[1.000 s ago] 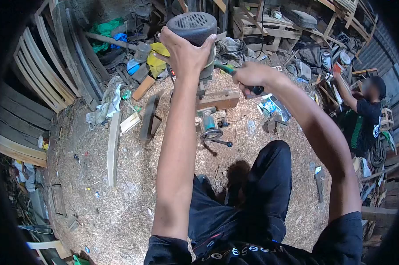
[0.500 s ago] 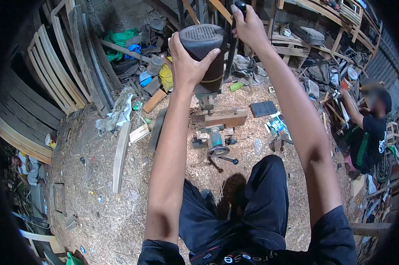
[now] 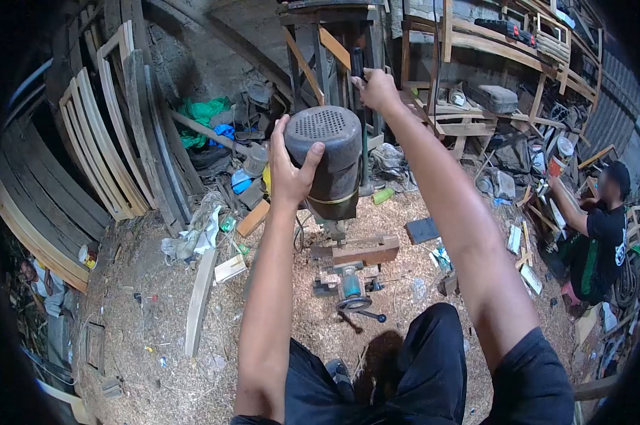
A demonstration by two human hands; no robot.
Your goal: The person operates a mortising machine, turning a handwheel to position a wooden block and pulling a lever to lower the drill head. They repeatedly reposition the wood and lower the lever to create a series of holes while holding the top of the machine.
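A dark cylindrical motor housing (image 3: 327, 163) with a perforated top stands on an upright machine in front of me. My left hand (image 3: 290, 170) lies against its left side, fingers and thumb spread apart. To the right of the housing, my right hand (image 3: 378, 92) is closed around a black lever handle (image 3: 357, 64). Below the motor, a notched wooden piece (image 3: 377, 251) sits at the machine's vise (image 3: 350, 285). A cutting tool comes down near its left part; the exact contact is too small to make out. A handwheel (image 3: 354, 304) with a crank projects toward me.
Wood shavings cover the floor (image 3: 157, 319). A plank (image 3: 201, 304) lies to the left, and curved timber frames (image 3: 100, 149) lean on the wall. A co-worker (image 3: 596, 234) crouches at the right among wood pieces. A dark flat block (image 3: 423, 230) lies beyond the vise.
The view has tilted upward, so the machine and floor appear lower. My right hand has shifted left with the lever, nearer the motor. My left hand stays against the housing.
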